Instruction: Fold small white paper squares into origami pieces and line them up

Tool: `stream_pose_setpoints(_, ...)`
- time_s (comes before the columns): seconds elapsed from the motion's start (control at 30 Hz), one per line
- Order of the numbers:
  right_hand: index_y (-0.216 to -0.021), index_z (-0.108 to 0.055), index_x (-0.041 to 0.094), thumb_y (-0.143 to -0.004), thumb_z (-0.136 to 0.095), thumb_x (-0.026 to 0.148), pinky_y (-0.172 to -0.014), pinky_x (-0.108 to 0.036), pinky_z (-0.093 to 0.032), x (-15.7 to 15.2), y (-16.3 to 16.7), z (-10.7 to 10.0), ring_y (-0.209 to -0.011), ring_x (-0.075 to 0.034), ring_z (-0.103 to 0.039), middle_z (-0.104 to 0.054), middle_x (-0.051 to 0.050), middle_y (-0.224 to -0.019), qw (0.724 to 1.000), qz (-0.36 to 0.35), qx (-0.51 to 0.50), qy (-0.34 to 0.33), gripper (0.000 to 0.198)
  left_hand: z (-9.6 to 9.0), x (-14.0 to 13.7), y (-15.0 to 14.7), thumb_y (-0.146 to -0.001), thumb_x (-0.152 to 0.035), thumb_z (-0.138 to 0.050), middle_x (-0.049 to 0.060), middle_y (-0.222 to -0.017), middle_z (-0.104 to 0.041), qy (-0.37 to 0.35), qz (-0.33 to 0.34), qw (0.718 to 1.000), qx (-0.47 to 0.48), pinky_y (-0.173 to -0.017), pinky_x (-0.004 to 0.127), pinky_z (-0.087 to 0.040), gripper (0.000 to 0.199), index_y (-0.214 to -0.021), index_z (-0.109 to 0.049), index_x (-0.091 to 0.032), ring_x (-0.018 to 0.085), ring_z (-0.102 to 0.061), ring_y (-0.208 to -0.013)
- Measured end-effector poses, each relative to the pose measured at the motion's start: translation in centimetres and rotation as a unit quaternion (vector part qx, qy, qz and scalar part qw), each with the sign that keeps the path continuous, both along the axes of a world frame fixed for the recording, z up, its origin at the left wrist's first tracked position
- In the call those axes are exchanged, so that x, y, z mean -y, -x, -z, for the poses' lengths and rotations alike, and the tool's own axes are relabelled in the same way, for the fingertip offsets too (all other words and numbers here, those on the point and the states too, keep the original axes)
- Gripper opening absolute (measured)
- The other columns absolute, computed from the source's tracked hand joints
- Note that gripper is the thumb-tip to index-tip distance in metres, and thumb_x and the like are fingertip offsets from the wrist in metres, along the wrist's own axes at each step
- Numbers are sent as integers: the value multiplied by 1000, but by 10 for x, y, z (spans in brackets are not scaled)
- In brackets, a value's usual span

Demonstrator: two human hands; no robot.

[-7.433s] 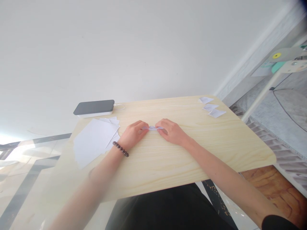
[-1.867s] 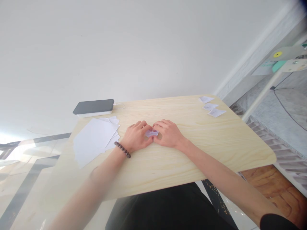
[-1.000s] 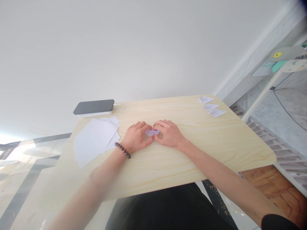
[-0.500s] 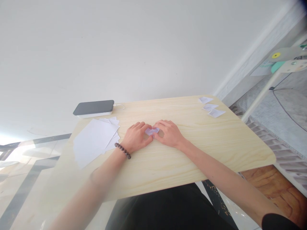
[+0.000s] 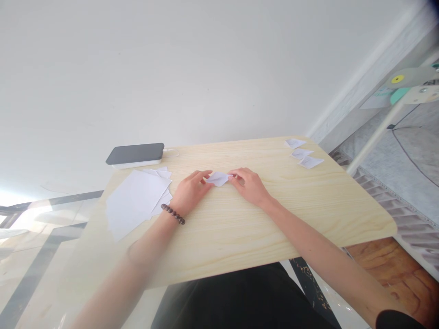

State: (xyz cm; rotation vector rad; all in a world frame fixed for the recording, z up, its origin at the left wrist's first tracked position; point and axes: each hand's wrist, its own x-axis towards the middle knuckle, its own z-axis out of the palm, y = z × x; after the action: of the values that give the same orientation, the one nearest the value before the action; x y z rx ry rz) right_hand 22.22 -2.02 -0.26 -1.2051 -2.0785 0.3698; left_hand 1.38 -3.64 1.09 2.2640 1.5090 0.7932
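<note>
Between my two hands is a small folded white paper point(image 5: 219, 178), diamond-like in outline, over the middle of the table. My left hand point(image 5: 192, 189) pinches its left corner between thumb and fingers; a dark bead bracelet circles that wrist. At the opposite corner, my right hand point(image 5: 249, 184) grips the paper with its fingertips. Fine creases in the paper are too faint to make out.
A fanned stack of white paper sheets point(image 5: 133, 201) lies left of my left hand. Behind it a dark-screened phone point(image 5: 136, 154) rests on a white block with a cable. Three folded papers point(image 5: 311, 162) lie at the far right of the pale wooden table point(image 5: 240, 237).
My hands have moved apart, and the paper between them now shows as a wider diamond. My fingers have shifted from around it to its left and right corners.
</note>
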Motion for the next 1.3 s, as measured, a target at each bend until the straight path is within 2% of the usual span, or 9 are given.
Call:
stream_pose_setpoints(0.1,-93,-62,19,-83,-47,32,-71,-27,-44,-1,-2,0,-78,-15,-56,-64,-4,-83,999,18,-34,8,23,1,-3,4,-79,-40,-49,0,-84,-66,29,-32,998,45,-67,25,-46,27,-97,-58,-22,12,-58,-66)
stream_pose_setpoints(0.27,-86,-65,20,-85,-43,31,-66,-24,-43,-1,-3,-1,-76,-13,-57,-66,-2,-83,997,21,-64,29,25,4,-4,8,-79,-39,-48,-2,-82,-68,44,-40,995,79,-71,25,-46,23,-84,-63,-23,13,-60,-72)
stream_pose_setpoints(0.47,-79,-64,19,-84,-45,30,-62,-24,-39,-1,-1,0,-66,-13,-52,-64,-1,-71,999,25,-21,2,23,0,-2,4,-81,-33,-45,-2,-82,-67,8,-15,999,32,-66,23,-43,22,-82,-64,-22,11,-58,-66)
stream_pose_setpoints(0.7,-80,-63,18,-85,-45,27,-67,-25,-39,-3,2,3,-72,-14,-54,-64,-2,-75,1000,14,-14,-13,21,2,-4,1,-83,-28,-41,-1,-78,-65,-30,0,1000,-2,-65,23,-41,20,-83,-60,-20,11,-55,-65)
stream_pose_setpoints(0.83,-88,-64,19,-85,-44,31,-67,-25,-40,-2,1,1,-72,-13,-56,-65,-2,-79,999,1,-42,4,24,3,-4,2,-83,-29,-40,-1,-76,-64,-22,-16,1000,-2,-63,24,-41,21,-84,-59,-20,12,-55,-64)
stream_pose_setpoints(0.97,-99,-64,21,-85,-45,35,-64,-24,-41,-2,-2,-2,-67,-12,-55,-65,-2,-78,999,-18,-28,30,27,2,-4,2,-83,-30,-40,-1,-75,-64,-18,-30,999,1,-63,24,-41,22,-83,-59,-20,12,-54,-63)
stream_pose_setpoints(1.13,-87,-66,20,-85,-43,29,-66,-24,-41,-3,-2,-2,-71,-13,-57,-66,-1,-79,999,-14,-35,24,24,1,-4,1,-83,-29,-41,-1,-75,-64,-16,-26,1000,5,-64,23,-41,20,-83,-58,-20,11,-55,-65)
stream_pose_setpoints(1.3,-83,-65,19,-85,-42,30,-61,-24,-41,-2,-1,-2,-64,-12,-55,-66,-2,-77,999,9,-47,25,27,0,-2,0,-83,-31,-42,-1,-76,-64,-14,-24,1000,7,-65,23,-43,20,-84,-59,-20,12,-57,-67)
